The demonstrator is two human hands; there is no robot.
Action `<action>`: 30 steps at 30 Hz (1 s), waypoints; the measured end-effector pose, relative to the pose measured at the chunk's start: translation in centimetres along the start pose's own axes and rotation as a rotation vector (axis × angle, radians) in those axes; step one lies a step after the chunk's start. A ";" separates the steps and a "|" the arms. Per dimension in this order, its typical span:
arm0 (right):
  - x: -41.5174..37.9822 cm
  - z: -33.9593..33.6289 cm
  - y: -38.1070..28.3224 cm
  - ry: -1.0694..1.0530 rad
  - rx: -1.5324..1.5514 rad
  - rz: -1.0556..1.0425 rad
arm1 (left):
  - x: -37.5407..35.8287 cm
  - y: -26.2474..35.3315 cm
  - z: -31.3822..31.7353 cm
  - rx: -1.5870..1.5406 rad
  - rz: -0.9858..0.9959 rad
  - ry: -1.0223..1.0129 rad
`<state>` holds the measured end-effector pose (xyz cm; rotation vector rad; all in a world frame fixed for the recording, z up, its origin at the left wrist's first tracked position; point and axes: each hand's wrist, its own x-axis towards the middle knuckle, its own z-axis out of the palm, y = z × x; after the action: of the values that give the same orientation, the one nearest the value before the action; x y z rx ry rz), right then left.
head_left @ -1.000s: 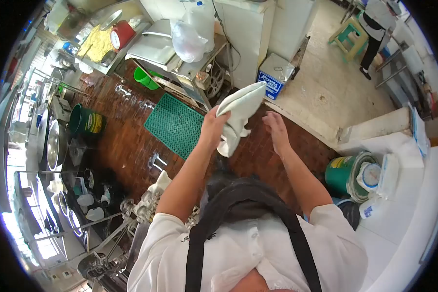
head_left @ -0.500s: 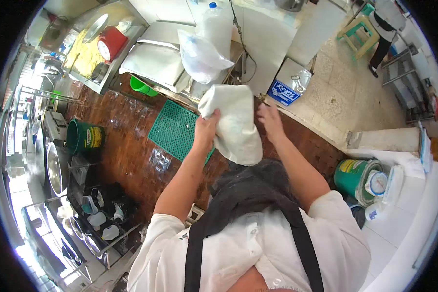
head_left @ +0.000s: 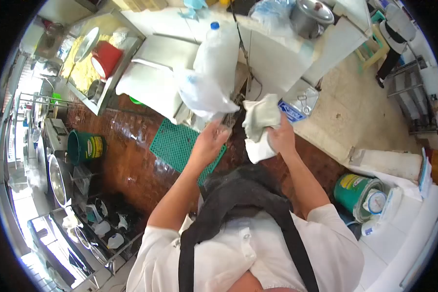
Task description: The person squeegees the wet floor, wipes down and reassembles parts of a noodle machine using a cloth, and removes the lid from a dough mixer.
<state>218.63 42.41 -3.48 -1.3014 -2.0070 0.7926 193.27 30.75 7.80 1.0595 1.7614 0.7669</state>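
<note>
An off-white cloth [head_left: 262, 117] hangs bunched and folded from my right hand [head_left: 281, 135], whose fingers are closed on its right side. My left hand [head_left: 213, 138] is a little to the left of the cloth, apart from it, just below a filled clear plastic bag [head_left: 204, 95]. That hand is smeared by motion, and its fingers are too blurred to read. Behind the bag stands a large clear bottle with a blue cap [head_left: 214, 26]. A blue-labelled box [head_left: 291, 112] lies partly behind the cloth.
A green mat [head_left: 173, 144] lies on the brown floor. Green buckets stand at left [head_left: 86, 147] and right [head_left: 353, 191]. A red scale [head_left: 106, 59] is at upper left, a metal pot [head_left: 312, 17] at upper right. Another person's leg [head_left: 388, 62] shows beyond.
The cloth has passed from my left hand to my right and is more bunched, further right. My left hand has let go of it. The view has shifted slightly.
</note>
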 end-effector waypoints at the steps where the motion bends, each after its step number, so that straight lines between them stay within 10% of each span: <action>1: 1.5 -1.6 -2.1 0.040 0.098 0.114 | -0.5 0.5 -1.6 -0.066 -0.024 -0.019; 7: 5.9 -5.9 -11.6 0.090 0.267 0.194 | -0.6 6.3 -3.0 -0.091 0.372 -0.208; 15: 9.4 -3.0 -19.8 -0.115 1.241 0.438 | 5.3 12.1 -6.1 -0.373 0.355 -0.270; 19: 9.4 -3.0 -20.2 0.132 0.675 0.254 | 7.4 11.8 -9.1 -0.064 0.470 -0.068; 30: 9.5 -6.2 -20.0 0.204 0.587 0.129 | 13.6 19.2 -15.1 -0.203 0.745 0.100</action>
<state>208.94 45.43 17.10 -1.1096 -1.3903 1.1506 182.81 50.59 24.55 1.5705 1.3071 1.4350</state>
